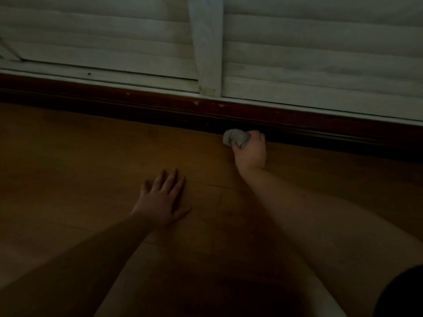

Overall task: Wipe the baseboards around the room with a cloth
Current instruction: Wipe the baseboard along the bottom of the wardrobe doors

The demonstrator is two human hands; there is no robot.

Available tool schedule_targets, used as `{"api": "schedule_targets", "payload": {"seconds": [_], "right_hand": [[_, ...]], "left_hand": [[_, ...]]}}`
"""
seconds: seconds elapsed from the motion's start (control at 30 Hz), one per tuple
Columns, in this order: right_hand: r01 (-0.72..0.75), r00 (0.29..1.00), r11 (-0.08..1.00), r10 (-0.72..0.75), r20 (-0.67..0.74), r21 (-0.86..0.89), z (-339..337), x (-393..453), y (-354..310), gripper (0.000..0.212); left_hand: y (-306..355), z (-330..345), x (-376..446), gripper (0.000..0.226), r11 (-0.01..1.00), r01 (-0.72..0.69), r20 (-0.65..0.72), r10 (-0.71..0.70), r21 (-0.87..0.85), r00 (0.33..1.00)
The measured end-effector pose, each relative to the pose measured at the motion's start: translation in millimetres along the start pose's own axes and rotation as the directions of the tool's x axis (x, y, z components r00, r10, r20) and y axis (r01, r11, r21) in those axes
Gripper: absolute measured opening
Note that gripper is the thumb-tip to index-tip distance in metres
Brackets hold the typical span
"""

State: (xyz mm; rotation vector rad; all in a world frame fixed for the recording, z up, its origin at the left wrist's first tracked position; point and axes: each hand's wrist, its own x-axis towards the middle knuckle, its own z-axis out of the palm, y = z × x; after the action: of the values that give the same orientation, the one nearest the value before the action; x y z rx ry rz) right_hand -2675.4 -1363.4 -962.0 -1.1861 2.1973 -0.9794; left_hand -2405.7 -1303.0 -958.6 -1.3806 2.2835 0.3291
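The right hand (pixel 250 149) squeezes a balled cloth (pixel 234 137) against the dark baseboard (pixel 320 131); the left hand (pixel 162 197) lies spread on the floor (pixel 91 156); lots more baseboard probably needs wiping

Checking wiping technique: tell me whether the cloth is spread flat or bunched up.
Bunched up: the cloth shows as a crumpled wad gripped in the right hand against the baseboard.

I see the baseboard (pixel 160 104) running along the far edge of the floor (pixel 80 156), with louvred panels (pixel 103 37) above it. My right hand (pixel 250 152) sits at that far edge, the cloth (pixel 233 138) in it against the baseboard. My left hand (pixel 161 197) lies flat on the floor, nearer me and to the left.
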Motion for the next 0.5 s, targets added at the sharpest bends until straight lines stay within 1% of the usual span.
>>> {"api": "schedule_targets", "payload": {"seconds": [0.1,0.2,0.33,0.47,0.5], "right_hand": [[-0.051,0.998,0.998,0.05,-0.037,-0.032,-28,5,21,0.035],[-0.115,0.992,0.991,0.111,-0.058,-0.071,-55,11,41,0.039],[-0.195,0.978,0.97,0.18,-0.108,-0.147,-104,22,70,0.038],[-0.281,0.952,0.94,0.248,-0.179,-0.191,-159,32,103,0.038],[-0.306,0.944,0.931,0.269,-0.19,-0.201,-171,34,109,0.039]], "left_hand": [[12,-4,9,0.097,0.998,-0.046,0.005,0.046,-0.03,0.999],[23,-9,22,0.094,0.992,-0.014,0.047,0.02,-0.124,0.999],[38,-21,40,0.093,0.99,-0.045,0.081,0.056,-0.13,0.995],[54,-29,55,0.09,0.978,-0.049,0.078,0.066,-0.204,0.995],[58,-30,57,0.091,0.98,-0.069,0.081,0.086,-0.185,0.993]]}}
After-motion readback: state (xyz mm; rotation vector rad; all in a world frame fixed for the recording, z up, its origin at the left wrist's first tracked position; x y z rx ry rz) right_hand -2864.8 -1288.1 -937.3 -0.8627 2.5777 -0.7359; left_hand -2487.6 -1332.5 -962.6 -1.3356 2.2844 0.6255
